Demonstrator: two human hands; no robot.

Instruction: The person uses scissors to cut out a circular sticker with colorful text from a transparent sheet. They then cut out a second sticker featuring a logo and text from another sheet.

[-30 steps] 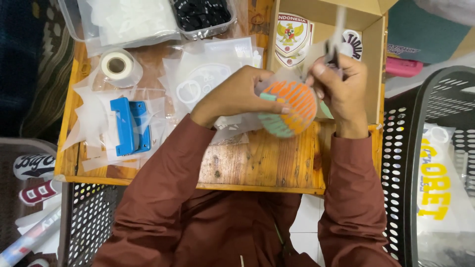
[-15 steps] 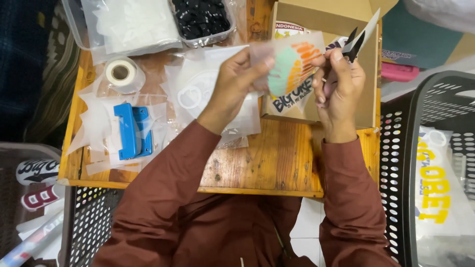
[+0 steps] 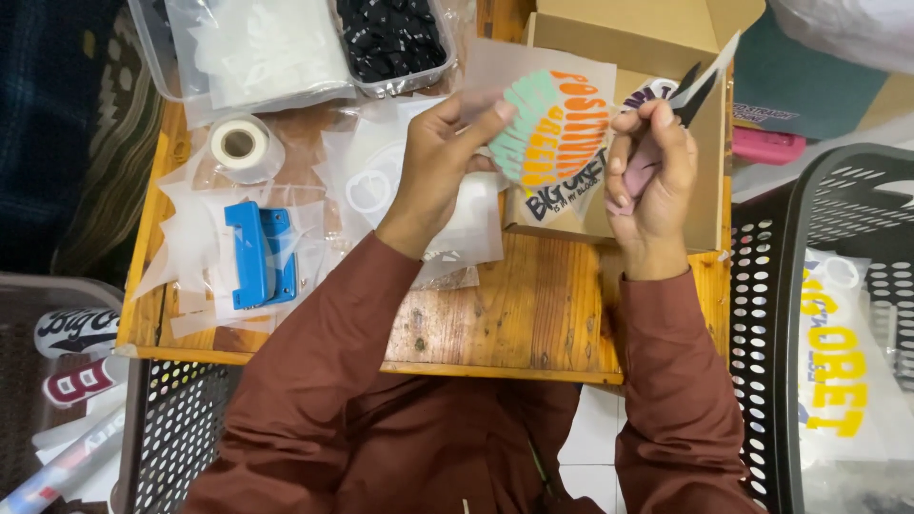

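My left hand point(image 3: 440, 157) pinches the left edge of a clear film sheet point(image 3: 555, 128) printed with a mint-green and orange striped design and dark lettering, holding it up over an open cardboard box point(image 3: 657, 43). My right hand point(image 3: 649, 176) grips scissors point(image 3: 666, 119) with pink handles and dark blades; the blades point up and right, beside the sheet's right edge, with a pale sliver of film at their tips. Both sleeves are reddish brown.
A small wooden table point(image 3: 533, 314) carries a tape roll point(image 3: 238, 143), a blue hole punch point(image 3: 255, 252), loose clear bags point(image 3: 190, 228), and trays of white pieces point(image 3: 257, 48) and black pieces point(image 3: 390, 38). A black perforated basket point(image 3: 838, 314) with printed sheets stands on the right.
The printed sheet went from lying low over the table to being lifted and spread flat over the box. My right hand with the scissors shifted to the sheet's right edge.
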